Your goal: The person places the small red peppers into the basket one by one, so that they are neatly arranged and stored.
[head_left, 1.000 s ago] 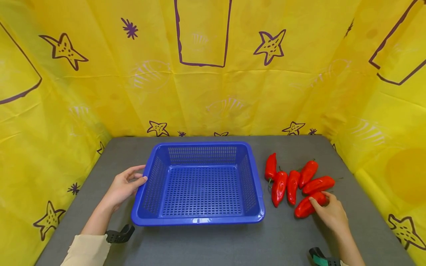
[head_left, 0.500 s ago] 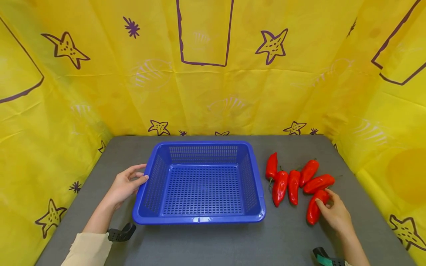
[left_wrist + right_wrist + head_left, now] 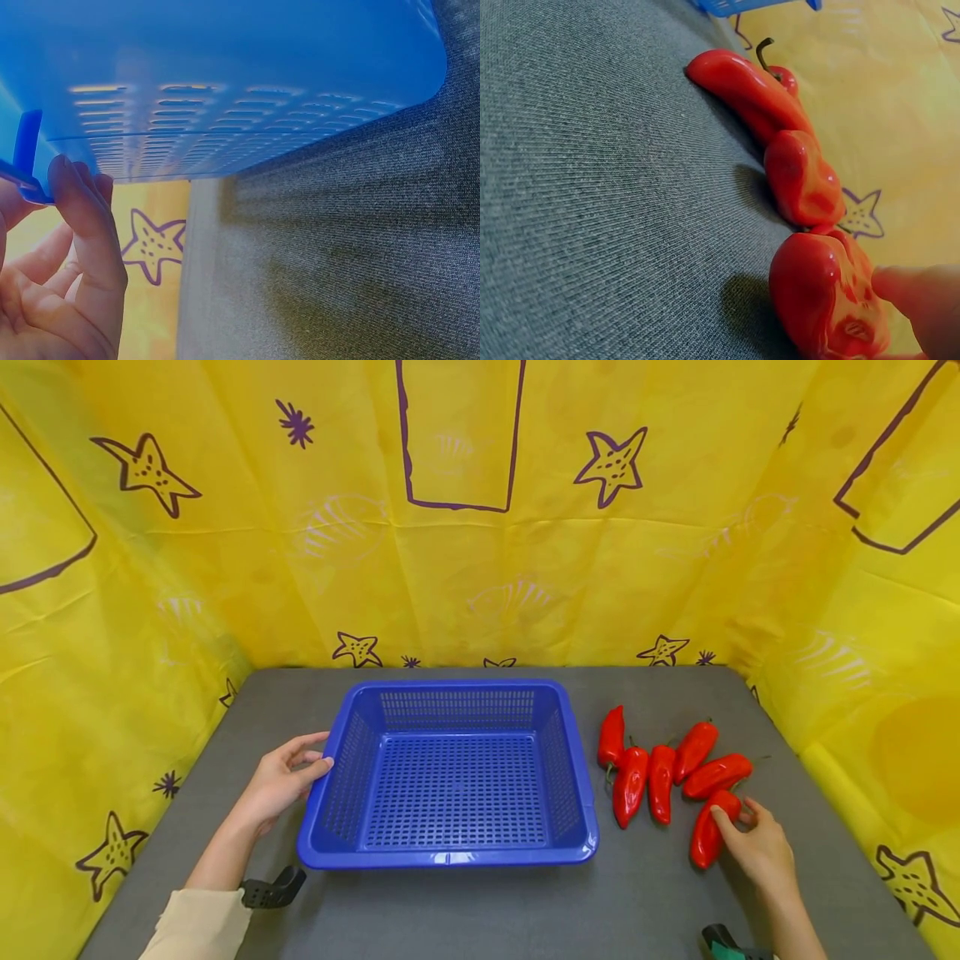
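In the head view the left hand [image 3: 279, 785] grips the left rim of a blue plastic basket [image 3: 450, 859], thumb on top and fingers outside. The left wrist view shows its fingers [image 3: 88, 217] bent up under that rim, beside the slotted basket wall [image 3: 225, 45]. At the right, the right hand [image 3: 761, 852] holds a red pepper [image 3: 707, 839] between thumb and fingers, the pepper low at the table. That same pepper [image 3: 810, 277] fills the lower right wrist view, with the thumb [image 3: 922, 296] against its side. Its stem end is partly hidden by the hand.
Several other red peppers [image 3: 630, 785] lie close together on the grey tabletop [image 3: 510, 914], between the basket and the right hand. One pepper [image 3: 717, 777] lies just behind the held one. A yellow patterned cloth [image 3: 480, 585] surrounds the back and sides.
Over the last second the right hand turns its pepper from nearly sideways to more upright in the head view, shifting slightly right and nearer. The left hand and the basket stay put.
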Demonstrator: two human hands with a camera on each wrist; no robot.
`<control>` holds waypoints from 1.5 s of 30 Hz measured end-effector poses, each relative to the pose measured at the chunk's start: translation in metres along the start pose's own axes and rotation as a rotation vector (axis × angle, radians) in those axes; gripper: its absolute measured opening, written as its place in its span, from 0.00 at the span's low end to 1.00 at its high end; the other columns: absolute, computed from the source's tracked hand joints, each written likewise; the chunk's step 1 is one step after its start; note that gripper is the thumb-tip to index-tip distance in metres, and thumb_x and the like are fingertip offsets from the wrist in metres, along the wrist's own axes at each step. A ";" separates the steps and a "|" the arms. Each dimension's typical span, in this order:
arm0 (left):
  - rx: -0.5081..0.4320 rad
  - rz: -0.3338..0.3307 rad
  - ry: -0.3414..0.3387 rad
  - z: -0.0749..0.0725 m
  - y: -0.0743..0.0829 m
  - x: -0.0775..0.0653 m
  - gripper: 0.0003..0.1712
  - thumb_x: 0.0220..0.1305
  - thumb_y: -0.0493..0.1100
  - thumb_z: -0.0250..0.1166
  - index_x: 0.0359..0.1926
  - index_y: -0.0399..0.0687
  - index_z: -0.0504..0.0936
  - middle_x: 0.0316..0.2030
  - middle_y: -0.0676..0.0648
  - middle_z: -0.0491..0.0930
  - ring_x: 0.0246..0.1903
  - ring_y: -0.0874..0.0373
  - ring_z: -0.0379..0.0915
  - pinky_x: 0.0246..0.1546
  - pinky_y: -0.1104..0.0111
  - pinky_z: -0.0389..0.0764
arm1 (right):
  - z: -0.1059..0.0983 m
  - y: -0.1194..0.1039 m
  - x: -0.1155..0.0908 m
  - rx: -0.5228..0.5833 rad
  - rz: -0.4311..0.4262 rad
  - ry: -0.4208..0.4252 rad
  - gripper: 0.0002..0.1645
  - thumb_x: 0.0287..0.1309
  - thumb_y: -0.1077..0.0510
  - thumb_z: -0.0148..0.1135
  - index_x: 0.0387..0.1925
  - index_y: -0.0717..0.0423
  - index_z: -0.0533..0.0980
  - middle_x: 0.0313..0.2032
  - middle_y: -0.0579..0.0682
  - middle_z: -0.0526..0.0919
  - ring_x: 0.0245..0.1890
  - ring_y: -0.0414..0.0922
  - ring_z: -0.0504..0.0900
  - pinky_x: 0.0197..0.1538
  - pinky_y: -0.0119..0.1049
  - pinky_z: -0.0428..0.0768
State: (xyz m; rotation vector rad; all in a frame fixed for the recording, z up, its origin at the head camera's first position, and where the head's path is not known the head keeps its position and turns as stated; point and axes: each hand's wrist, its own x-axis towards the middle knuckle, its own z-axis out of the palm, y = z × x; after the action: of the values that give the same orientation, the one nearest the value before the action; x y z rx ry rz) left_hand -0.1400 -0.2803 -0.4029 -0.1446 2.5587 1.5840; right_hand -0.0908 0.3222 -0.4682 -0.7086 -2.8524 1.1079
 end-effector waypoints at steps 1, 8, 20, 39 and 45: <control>0.000 -0.003 0.000 0.000 0.000 0.000 0.35 0.60 0.51 0.62 0.65 0.44 0.62 0.44 0.36 0.77 0.29 0.56 0.79 0.31 0.64 0.81 | 0.000 0.000 0.000 -0.008 0.000 0.000 0.46 0.61 0.40 0.48 0.64 0.73 0.53 0.55 0.74 0.67 0.54 0.68 0.64 0.53 0.58 0.64; 0.008 -0.012 -0.002 0.000 0.001 0.000 0.34 0.61 0.51 0.61 0.65 0.44 0.62 0.45 0.35 0.76 0.30 0.55 0.79 0.31 0.65 0.82 | 0.001 0.000 0.002 -0.071 -0.036 0.013 0.44 0.59 0.40 0.50 0.59 0.77 0.60 0.52 0.76 0.68 0.51 0.68 0.68 0.51 0.59 0.67; 0.003 -0.001 0.000 0.002 -0.001 -0.001 0.34 0.61 0.50 0.61 0.65 0.44 0.62 0.46 0.34 0.75 0.30 0.54 0.79 0.30 0.65 0.82 | 0.002 -0.003 -0.001 -0.017 0.001 0.039 0.44 0.58 0.42 0.54 0.63 0.69 0.55 0.52 0.71 0.69 0.48 0.65 0.69 0.43 0.54 0.69; -0.019 -0.017 -0.004 0.000 0.001 0.000 0.34 0.61 0.49 0.61 0.65 0.45 0.61 0.44 0.38 0.77 0.30 0.58 0.79 0.30 0.64 0.81 | -0.004 -0.003 0.002 0.036 0.041 -0.032 0.47 0.56 0.37 0.55 0.65 0.65 0.54 0.53 0.74 0.68 0.22 0.44 0.79 0.24 0.34 0.79; -0.007 -0.023 -0.003 0.001 0.000 0.000 0.35 0.61 0.51 0.62 0.65 0.46 0.62 0.44 0.38 0.77 0.30 0.57 0.78 0.31 0.64 0.81 | -0.009 -0.009 0.003 -0.009 0.023 -0.012 0.47 0.56 0.36 0.53 0.65 0.64 0.55 0.51 0.73 0.70 0.26 0.50 0.79 0.26 0.37 0.76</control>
State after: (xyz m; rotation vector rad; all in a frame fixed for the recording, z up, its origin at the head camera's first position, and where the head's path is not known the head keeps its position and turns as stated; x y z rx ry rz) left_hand -0.1402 -0.2795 -0.4038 -0.1710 2.5402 1.5842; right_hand -0.0960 0.3237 -0.4566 -0.7398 -2.8689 1.1062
